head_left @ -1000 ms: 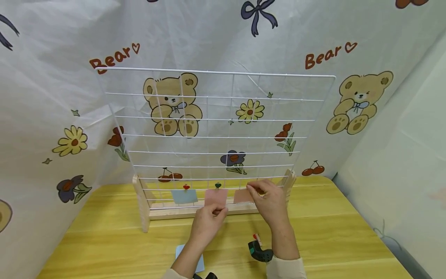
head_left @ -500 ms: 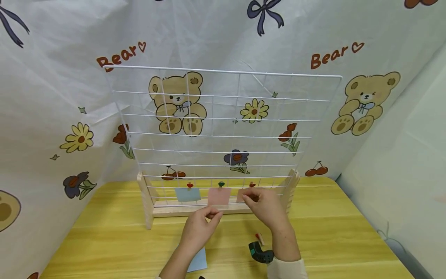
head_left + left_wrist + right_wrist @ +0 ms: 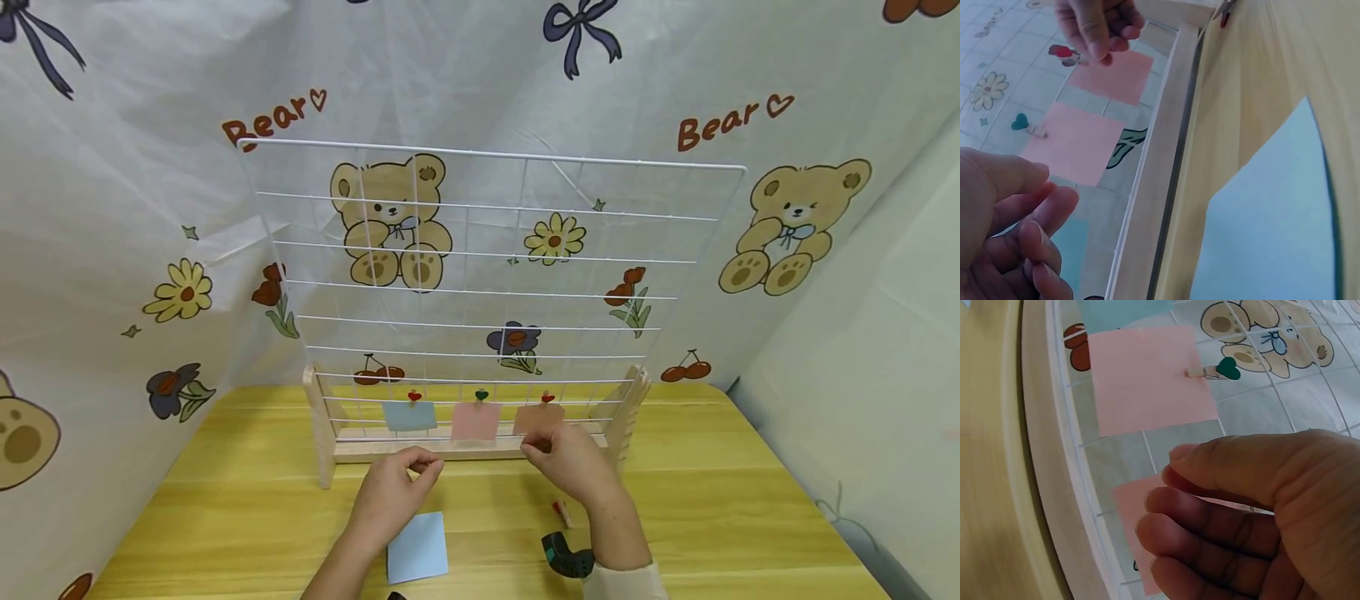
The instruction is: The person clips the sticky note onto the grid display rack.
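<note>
Three small paper notes hang from the low wires of a white wire grid rack (image 3: 495,155). A red heart clothespin (image 3: 414,396) holds the light-blue note (image 3: 409,417), a green heart clothespin (image 3: 482,394) the pink note (image 3: 476,427), and another red heart clothespin (image 3: 547,398) the salmon note (image 3: 529,416). My right hand (image 3: 576,462) is right at the salmon note's lower edge, fingers loosely bent with nothing between them. Over the table, in front of the rack, my left hand (image 3: 392,493) holds nothing, its fingers loosely curled.
Light-blue paper (image 3: 417,550) lies on the wood-grain table (image 3: 720,500) below my left hand. Beside my right forearm is a loose clothespin (image 3: 562,514) with a red end. A wooden base (image 3: 427,452) supports the rack, before a bear-patterned cloth (image 3: 465,75).
My left hand has drawn back from the pink note, down and to the left. The right hand has moved down from the salmon note's clothespin, uncovering it.
</note>
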The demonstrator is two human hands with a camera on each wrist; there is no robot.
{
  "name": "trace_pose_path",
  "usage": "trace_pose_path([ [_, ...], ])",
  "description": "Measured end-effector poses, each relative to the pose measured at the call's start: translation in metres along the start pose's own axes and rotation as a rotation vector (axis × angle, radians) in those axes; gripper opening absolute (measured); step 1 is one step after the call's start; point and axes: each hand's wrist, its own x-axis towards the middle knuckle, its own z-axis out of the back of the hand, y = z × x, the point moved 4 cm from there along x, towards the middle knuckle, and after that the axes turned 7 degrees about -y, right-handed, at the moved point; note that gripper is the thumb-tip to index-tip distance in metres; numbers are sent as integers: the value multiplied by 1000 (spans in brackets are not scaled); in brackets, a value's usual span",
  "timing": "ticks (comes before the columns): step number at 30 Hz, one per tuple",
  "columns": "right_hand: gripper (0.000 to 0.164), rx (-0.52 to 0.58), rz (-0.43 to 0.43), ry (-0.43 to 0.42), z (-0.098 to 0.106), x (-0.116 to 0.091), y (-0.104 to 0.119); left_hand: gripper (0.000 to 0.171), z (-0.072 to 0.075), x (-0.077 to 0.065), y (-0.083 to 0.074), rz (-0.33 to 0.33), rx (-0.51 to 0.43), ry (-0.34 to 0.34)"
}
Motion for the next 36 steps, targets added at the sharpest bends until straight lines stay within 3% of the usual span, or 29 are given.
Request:
trace_pose_path([
  [8,5,-15,73,79,-9,-8,-3,5,18,-1,5,42,51,-19],
  [15,6,-102,86,115,-13,-18,-10,4,31,-2,6,41,88,-32],
  [29,6,-160,8,124,-1,-38,-35,10,43,-11,16,61,158,47],
  [36,8,-177,34,130,5,-47,-47,8,48,-18,20,67,193,81],
])
